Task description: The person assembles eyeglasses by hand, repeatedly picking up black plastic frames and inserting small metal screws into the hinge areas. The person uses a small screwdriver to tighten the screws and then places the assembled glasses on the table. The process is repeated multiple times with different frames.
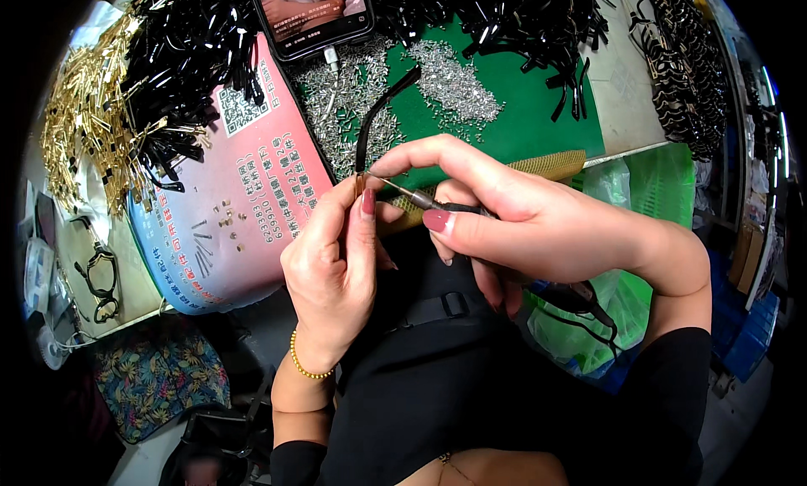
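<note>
One temple arm (pixel 380 109), two hands (pixel 332 263)

glossy black plastic temple arm (pixel 380 108), shiny metal screws (pixel 450 82), matt green mat (pixel 521 116).

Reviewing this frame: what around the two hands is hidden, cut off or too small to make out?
Head view:
- Where the screwdriver tip meets the black temple arm: too small, and covered by the left hand fingers.
- Screwdriver handle: wrapped by the right hand.
- Tiny silver screws: too small to tell apart.
- Phone: cut off by the top edge.
</note>
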The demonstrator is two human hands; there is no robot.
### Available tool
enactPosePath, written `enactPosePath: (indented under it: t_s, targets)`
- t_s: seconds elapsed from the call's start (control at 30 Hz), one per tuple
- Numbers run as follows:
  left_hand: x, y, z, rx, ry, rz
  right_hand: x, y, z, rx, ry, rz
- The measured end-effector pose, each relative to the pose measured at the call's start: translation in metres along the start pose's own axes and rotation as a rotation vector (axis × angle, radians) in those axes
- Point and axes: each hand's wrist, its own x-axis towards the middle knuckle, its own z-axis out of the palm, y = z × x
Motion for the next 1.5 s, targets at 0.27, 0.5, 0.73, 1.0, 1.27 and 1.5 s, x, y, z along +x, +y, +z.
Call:
enactPosePath:
  t_s: [0.27, 0.5, 0.73, 1.0, 1.27, 1.5]
  targets:
    - [0.000, -0.018, 0.006, 0.546, 0.142, 0.402, 0.001, -0.001, -0.007, 0.071, -0.015, 0.007]
    - [0.008, -0.023, 0.003, 0.554, 0.179, 0.671, 0.008, 0.026, 0.002, -0.665, 0.248, -0.407]
    - [-0.005, -0.013, -0.053, -0.112, 0.422, 0.166, 0.077, -0.033, 0.022, -1.608, 0.610, -0.868]
    - [0.005, -0.032, -0.142, -0.005, 0.699, 0.405, 0.137, -0.078, 0.043, -1.833, 0.827, -1.014]
    - [0.080, -0.010, -0.180, 0.938, 0.543, 0.401, 0.026, -0.050, 0.020, -0.880, 0.480, -0.695]
    - [0.096, -0.014, -0.182, 1.044, 0.411, 0.528, -0.035, 0.018, -0.030, -0.456, 0.726, -0.549]
